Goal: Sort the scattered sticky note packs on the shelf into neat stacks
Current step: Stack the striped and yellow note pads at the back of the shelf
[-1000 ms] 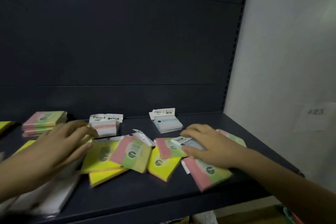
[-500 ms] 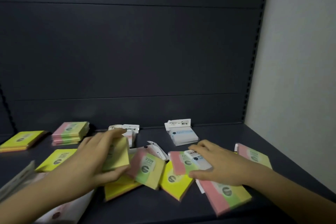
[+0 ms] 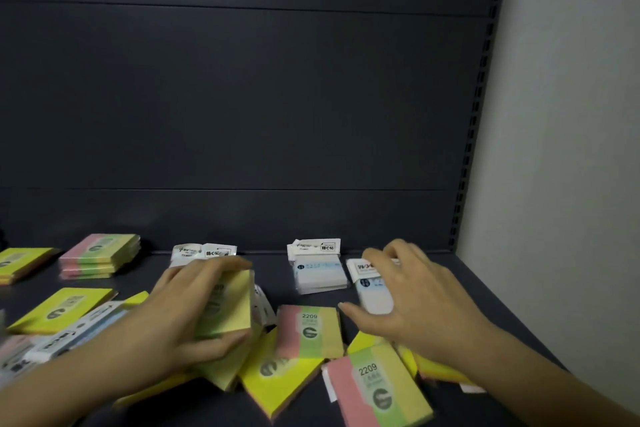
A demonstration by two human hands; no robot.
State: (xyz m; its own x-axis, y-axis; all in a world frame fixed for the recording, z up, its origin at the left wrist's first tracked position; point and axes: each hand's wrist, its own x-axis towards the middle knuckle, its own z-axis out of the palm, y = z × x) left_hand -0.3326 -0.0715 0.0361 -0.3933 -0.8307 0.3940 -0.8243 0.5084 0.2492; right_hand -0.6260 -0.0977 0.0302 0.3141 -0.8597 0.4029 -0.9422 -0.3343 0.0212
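I'm seeing my left hand [image 3: 180, 315] gripping a pale yellow pack [image 3: 230, 305] tilted above the shelf [image 3: 485, 291] at seven o'clock; my right hand [image 3: 412, 302] is pinching a white pack [image 3: 372, 288] at five o'clock.

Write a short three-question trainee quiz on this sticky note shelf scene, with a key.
1. True or false: the left hand grips a pale yellow pack.
2. What does the right hand hold? A) a white-blue pack B) a pink-green-yellow pack C) nothing
3. Fill in: the neat tricolour stack sits at the shelf's back ____.

Key: 1 true; 2 A; 3 left.
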